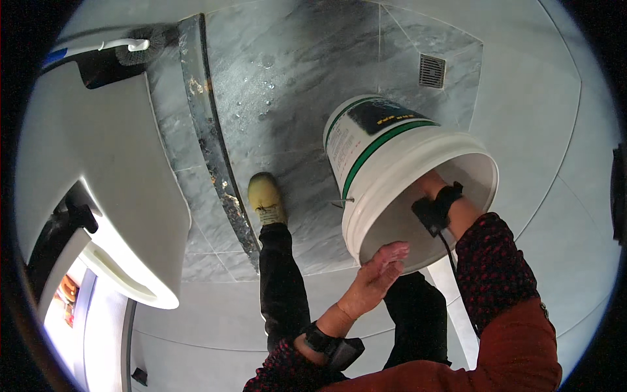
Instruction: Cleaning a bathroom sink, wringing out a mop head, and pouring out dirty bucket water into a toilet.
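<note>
A: Where's the big white plastic bucket w/ the green band right now?

B: Held up off the grey marble-look tiled floor, tipped on its side, mouth facing the person. Left hand is flat & open against the lower rim, fingers spread, steadying it. Right hand goes inside the mouth up to the wrist; the dark wrist strap shows, the hand itself doesn't, so can't tell if it's gripping anything.

A: So which step?

B: Looks like working on the inside, wiping or scrubbing prob. Next move needs the left hand to hold the rim firm while the right reaches deeper.

A: Anything else unclear?

B: Bucket's inside bottom is hidden. White toilet at left is cut by the rim, brush beside it blurry. Square floor drain is clear, water drops nearby
</note>
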A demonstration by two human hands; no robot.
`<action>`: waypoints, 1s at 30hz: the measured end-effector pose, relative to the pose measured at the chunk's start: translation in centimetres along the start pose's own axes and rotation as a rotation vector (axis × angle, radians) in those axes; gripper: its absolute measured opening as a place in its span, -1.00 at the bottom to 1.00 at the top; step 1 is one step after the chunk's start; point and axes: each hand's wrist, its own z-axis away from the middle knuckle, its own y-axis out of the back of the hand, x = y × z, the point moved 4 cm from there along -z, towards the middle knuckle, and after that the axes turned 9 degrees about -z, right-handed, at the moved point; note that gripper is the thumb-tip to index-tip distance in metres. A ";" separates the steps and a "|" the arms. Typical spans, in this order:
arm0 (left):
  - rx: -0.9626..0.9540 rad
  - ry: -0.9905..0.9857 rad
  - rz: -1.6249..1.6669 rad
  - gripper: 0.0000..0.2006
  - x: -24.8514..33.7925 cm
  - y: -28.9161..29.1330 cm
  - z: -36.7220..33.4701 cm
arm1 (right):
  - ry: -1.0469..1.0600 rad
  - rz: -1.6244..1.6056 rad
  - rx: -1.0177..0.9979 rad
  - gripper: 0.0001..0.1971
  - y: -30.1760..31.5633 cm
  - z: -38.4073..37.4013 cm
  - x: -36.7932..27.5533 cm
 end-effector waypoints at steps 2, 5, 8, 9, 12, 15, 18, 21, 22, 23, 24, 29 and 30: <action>0.010 0.009 0.029 -0.65 0.0 -0.1 -0.2 | -0.031 0.009 0.086 -0.69 0.9 -0.7 0.9; 0.004 -0.008 0.022 -0.65 -0.1 0.1 0.0 | -0.021 0.017 0.180 -0.69 -0.8 -2.2 1.4; -0.031 0.024 0.095 -0.62 -0.1 0.0 0.0 | -0.037 0.012 0.199 -0.68 -2.8 -3.3 1.9; -0.030 0.003 0.136 -0.61 -0.1 0.1 0.0 | -0.055 -0.004 0.191 -0.68 -3.2 -3.8 2.2; -0.041 -0.012 0.168 -0.57 -0.2 0.3 0.0 | -0.159 -0.120 0.183 -0.67 -3.3 -5.1 3.4; -0.024 -0.010 0.112 -0.52 -0.5 -0.1 -0.1 | -0.247 -0.368 0.208 -0.66 -1.8 -5.2 4.1; 0.067 -0.023 0.003 -0.45 -0.4 -0.5 -0.3 | -0.376 -0.858 0.230 -0.65 0.4 -4.0 3.2; 0.191 -0.054 -0.098 -0.34 -1.6 0.1 -0.4 | -0.517 -1.358 0.106 -0.65 0.3 -1.7 -1.9; 0.310 0.054 -0.100 -0.32 -2.3 1.3 -0.1 | -0.539 -1.480 0.030 -0.64 -0.8 -1.5 -4.3; 0.301 0.116 -0.023 -0.29 -1.9 -1.0 -1.9 | -0.485 -1.459 0.062 -0.64 3.1 0.5 -4.2; 0.369 0.224 0.116 -0.27 -0.6 0.0 -1.1 | -0.464 -1.512 0.019 -0.64 1.2 1.2 -6.1; 0.515 0.281 0.439 -0.35 -2.3 0.1 -4.5 | -0.067 -0.758 0.106 -0.70 6.2 14.8 -12.3; 0.430 0.139 0.562 -0.38 -3.4 0.7 -5.4 | 0.008 -0.719 0.146 -0.69 7.8 16.5 -14.9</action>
